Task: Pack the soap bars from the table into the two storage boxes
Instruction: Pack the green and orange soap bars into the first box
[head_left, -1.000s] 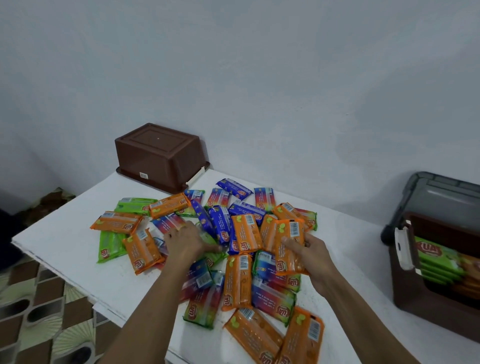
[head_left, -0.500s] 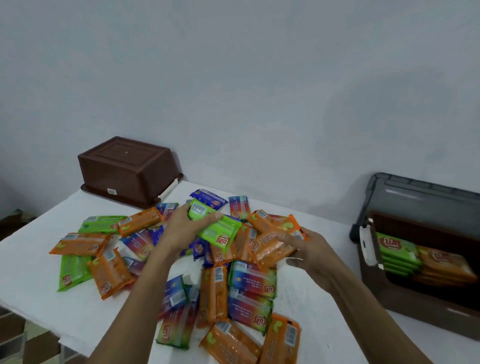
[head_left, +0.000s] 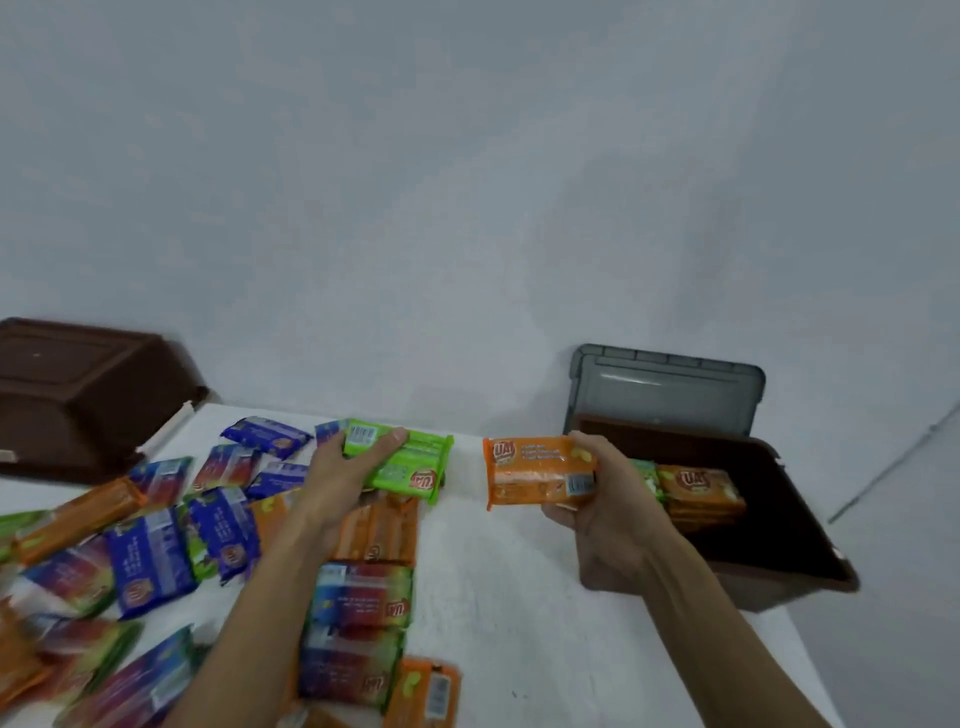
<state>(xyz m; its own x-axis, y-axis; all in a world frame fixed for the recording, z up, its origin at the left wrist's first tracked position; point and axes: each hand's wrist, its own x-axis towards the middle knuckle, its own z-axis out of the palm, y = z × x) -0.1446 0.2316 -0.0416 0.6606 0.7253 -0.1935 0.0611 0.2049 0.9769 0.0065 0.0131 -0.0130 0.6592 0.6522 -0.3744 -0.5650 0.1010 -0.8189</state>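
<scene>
My left hand (head_left: 349, 478) grips a green soap bar (head_left: 410, 465), lifted over the pile. My right hand (head_left: 608, 499) holds orange soap bars (head_left: 535, 470) in the air, just left of the open brown storage box (head_left: 779, 530). Green and orange bars (head_left: 696, 491) lie stacked inside that box, and its grey lid (head_left: 670, 389) stands open behind it. A second brown storage box (head_left: 78, 395) lies upside down at the far left. Several blue, orange and multicoloured bars (head_left: 156, 551) are scattered over the white table (head_left: 519, 597).
A pale wall rises right behind the table. The table's right edge runs just under the open box, with grey floor beyond it. A white latch (head_left: 166, 431) sticks out from the upturned box.
Both hands have lifted their bars off the pile and moved right, the right hand nearly reaching the open box. The view has swung to the right.
</scene>
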